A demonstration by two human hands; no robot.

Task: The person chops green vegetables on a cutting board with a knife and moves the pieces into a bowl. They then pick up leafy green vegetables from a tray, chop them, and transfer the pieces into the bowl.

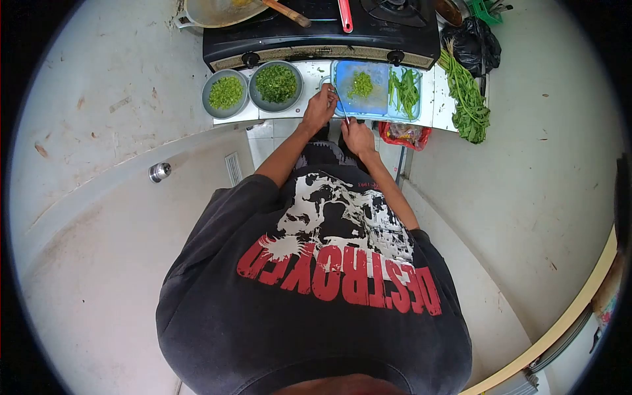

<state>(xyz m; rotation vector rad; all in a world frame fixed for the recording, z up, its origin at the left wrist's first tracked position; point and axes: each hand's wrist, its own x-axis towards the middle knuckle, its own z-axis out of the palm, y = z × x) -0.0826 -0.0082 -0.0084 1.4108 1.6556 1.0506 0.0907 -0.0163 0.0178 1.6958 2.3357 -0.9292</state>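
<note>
My right hand (357, 136) is closed around the handle of a knife (342, 105), whose thin blade slants up and left over the near left edge of the blue cutting board (376, 105). Close beside the blade's far end is my left hand (319, 109), its fingers bent together; what they hold, if anything, is too small to make out. Chopped greens (361, 84) lie in a small heap on the board. Uncut green leaves (405, 91) rest in the light blue tray (417, 117) under the board's right side.
Left of the board stand a grey bowl of light green pieces (226, 93) and another of darker chopped leaves (276, 83). Behind is a black gas stove (316, 39) with a pan (220, 12). Leafy stalks (467, 99) and a black plastic bag (473, 43) lie right.
</note>
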